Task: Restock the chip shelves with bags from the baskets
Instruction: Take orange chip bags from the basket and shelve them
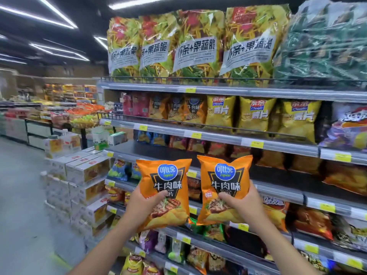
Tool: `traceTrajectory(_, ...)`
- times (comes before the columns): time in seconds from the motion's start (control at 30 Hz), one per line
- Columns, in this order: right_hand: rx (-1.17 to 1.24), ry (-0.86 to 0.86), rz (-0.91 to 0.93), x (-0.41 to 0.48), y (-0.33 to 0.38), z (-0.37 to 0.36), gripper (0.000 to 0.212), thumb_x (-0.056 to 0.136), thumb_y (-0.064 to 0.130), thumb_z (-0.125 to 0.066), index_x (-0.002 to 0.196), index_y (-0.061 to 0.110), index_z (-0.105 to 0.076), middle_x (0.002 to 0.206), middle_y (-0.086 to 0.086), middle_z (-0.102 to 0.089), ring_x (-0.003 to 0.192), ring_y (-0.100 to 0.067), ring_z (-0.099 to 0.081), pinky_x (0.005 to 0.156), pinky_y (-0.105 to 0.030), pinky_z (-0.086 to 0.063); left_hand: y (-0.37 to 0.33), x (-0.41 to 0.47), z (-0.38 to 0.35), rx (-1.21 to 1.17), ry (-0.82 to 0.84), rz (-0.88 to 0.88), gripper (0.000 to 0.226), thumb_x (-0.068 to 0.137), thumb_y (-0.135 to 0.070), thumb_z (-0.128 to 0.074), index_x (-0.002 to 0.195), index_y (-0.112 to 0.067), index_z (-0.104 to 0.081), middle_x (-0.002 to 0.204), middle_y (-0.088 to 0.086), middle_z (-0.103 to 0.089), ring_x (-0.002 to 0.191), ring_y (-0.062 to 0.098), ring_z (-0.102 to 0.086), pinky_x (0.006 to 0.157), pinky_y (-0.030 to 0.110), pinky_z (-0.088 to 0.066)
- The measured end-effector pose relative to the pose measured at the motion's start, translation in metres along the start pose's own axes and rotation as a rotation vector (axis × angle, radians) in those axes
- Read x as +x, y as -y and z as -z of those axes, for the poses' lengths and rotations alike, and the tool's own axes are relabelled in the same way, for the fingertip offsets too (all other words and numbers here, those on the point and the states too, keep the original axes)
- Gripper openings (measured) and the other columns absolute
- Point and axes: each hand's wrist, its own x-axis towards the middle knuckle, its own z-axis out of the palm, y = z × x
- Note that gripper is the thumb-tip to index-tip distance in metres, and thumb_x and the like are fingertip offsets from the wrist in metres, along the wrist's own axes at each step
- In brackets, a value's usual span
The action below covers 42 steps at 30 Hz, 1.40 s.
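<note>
We record the left hand (pixel 146 204) gripping an orange chip bag (pixel 165 175) at 7 o'clock, thumb across its front. The right hand (pixel 239 199) grips a second orange bag (pixel 225 176) at 5 o'clock. Both bags are upright, just apart, before the chip shelves (pixel 218 135).

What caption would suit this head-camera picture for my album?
Left hand grips the left orange bag, right hand grips the right orange bag, facing stocked chip shelves.
</note>
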Motion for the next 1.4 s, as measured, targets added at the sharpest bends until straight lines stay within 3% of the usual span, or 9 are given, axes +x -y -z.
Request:
traceTrajectory(0.13, 0.016, 0.027, 0.029, 0.038, 0.012, -0.035, 0.079, 0.063, 0.040, -0.096, 0.127, 0.028, -0.050, 0.109, 0.010, -0.070, 0.095, -0.008, -0.068, 0.080, -0.033, -0.056, 0.000, 0.038, 0.021, 0.008, -0.026, -0.034, 0.046, 0.077, -0.041, -0.088, 0.114, -0.037, -0.061, 0.104, -0.009, -0.077, 0.096, 0.015, -0.075, 0.090, 0.044, -0.061)
traceTrajectory(0.27, 0.037, 0.031, 0.054, 0.082, 0.021, -0.070, 0.083, 0.062, 0.041, -0.096, 0.129, 0.027, -0.051, 0.110, 0.010, -0.070, 0.099, -0.012, -0.069, 0.090, -0.045, -0.058, -0.006, 0.084, 0.036, -0.017, -0.057, -0.073, 0.034, 0.083, -0.034, -0.085, 0.105, -0.036, -0.059, 0.095, -0.014, -0.075, 0.084, 0.007, -0.074, 0.068, 0.024, -0.057)
traceTrajectory(0.4, 0.047, 0.033, 0.068, 0.129, 0.031, -0.097, 0.082, 0.063, 0.040, -0.096, 0.129, 0.026, -0.050, 0.111, 0.010, -0.069, 0.100, -0.012, -0.067, 0.092, -0.043, -0.057, -0.011, 0.138, 0.048, -0.027, -0.076, -0.075, 0.043, 0.078, -0.042, -0.087, 0.111, -0.035, -0.060, 0.105, -0.007, -0.077, 0.094, 0.018, -0.075, 0.085, 0.041, -0.061)
traceTrajectory(0.53, 0.064, 0.048, 0.072, 0.180, 0.034, -0.120, 0.085, 0.058, 0.045, -0.097, 0.128, 0.030, -0.050, 0.112, 0.010, -0.070, 0.101, -0.013, -0.069, 0.094, -0.047, -0.057, -0.014, 0.192, 0.053, -0.030, -0.077, -0.088, 0.046, 0.075, -0.047, -0.089, 0.109, -0.034, -0.061, 0.104, -0.003, -0.079, 0.093, 0.024, -0.078, 0.089, 0.052, -0.062)
traceTrajectory(0.77, 0.094, 0.057, 0.071, 0.247, 0.047, -0.147, 0.085, 0.060, 0.041, -0.098, 0.127, 0.030, -0.048, 0.112, 0.010, -0.070, 0.099, -0.010, -0.068, 0.090, -0.040, -0.057, -0.016, 0.274, 0.053, -0.043, -0.070, -0.130, 0.040, 0.079, -0.043, -0.086, 0.110, -0.034, -0.062, 0.099, -0.005, -0.080, 0.090, 0.023, -0.078, 0.086, 0.048, -0.063)
traceTrajectory(0.93, 0.149, 0.061, 0.062, 0.265, 0.062, -0.159, 0.083, 0.064, 0.035, -0.096, 0.126, 0.033, -0.041, 0.113, 0.012, -0.066, 0.100, -0.006, -0.065, 0.082, -0.031, -0.052, -0.018, 0.319, 0.054, -0.107, -0.005, -0.141, 0.029, 0.086, -0.029, -0.082, 0.109, -0.026, -0.064, 0.088, 0.000, -0.081, 0.075, 0.025, -0.079, 0.068, 0.040, -0.061)
traceTrajectory(1.17, 0.222, 0.036, -0.012, 0.282, 0.082, -0.179, 0.088, 0.058, 0.038, -0.093, 0.131, 0.030, -0.043, 0.115, 0.005, -0.071, 0.100, -0.014, -0.071, 0.080, -0.030, -0.058, -0.011, 0.397, 0.055, -0.188, 0.121, -0.183, 0.040, 0.080, -0.029, -0.086, 0.115, -0.024, -0.065, 0.095, 0.001, -0.082, 0.081, 0.026, -0.079, 0.077, 0.047, -0.063)
traceTrajectory(1.3, 0.284, 0.032, -0.041, 0.288, 0.099, -0.199, 0.072, 0.064, 0.031, -0.089, 0.125, 0.031, -0.050, 0.108, 0.000, -0.076, 0.089, -0.017, -0.077, 0.075, -0.033, -0.061, -0.008, 0.433, 0.058, -0.232, 0.225, -0.212, 0.042, 0.082, -0.028, -0.086, 0.118, -0.022, -0.065, 0.094, -0.001, -0.082, 0.082, 0.023, -0.080, 0.076, 0.043, -0.063)
traceTrajectory(1.4, 0.322, -0.020, -0.088, 0.297, 0.112, -0.223, 0.050, 0.082, 0.019, -0.081, 0.122, 0.030, -0.053, 0.102, -0.005, -0.079, 0.087, -0.024, -0.077, 0.072, -0.040, -0.063, -0.008, 0.465, 0.075, -0.252, 0.329, -0.232, 0.042, 0.083, -0.029, -0.084, 0.120, -0.022, -0.066, 0.098, 0.002, -0.082, 0.086, 0.027, -0.080, 0.080, 0.048, -0.063)
